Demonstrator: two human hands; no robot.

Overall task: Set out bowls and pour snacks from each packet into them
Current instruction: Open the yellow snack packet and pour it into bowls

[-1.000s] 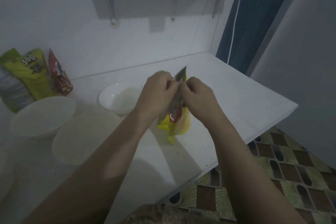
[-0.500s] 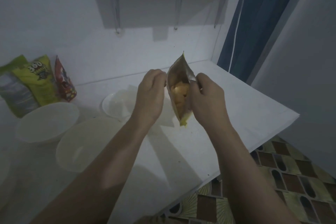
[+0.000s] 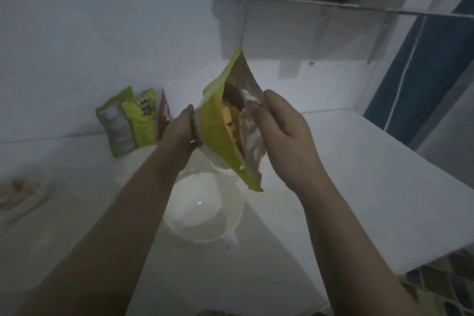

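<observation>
- Hands: your left hand (image 3: 183, 129) and right hand (image 3: 278, 133) pinch opposite sides of the yellow-green packet (image 3: 220, 133), pulling its mouth wide above the white bowl (image 3: 205, 210).
- Orange snacks (image 3: 229, 120) show inside.
- More packets (image 3: 133, 120) lean at the counter's (image 3: 359, 174) back edge.

Bare forearms and hands (image 3: 282, 136), no sleeves or jewellery visible.

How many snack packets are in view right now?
4: the open yellow-green packet held in both hands, and three leaning on the wall: silvery-green packet, green packet, red packet. Others may be hidden.
</observation>
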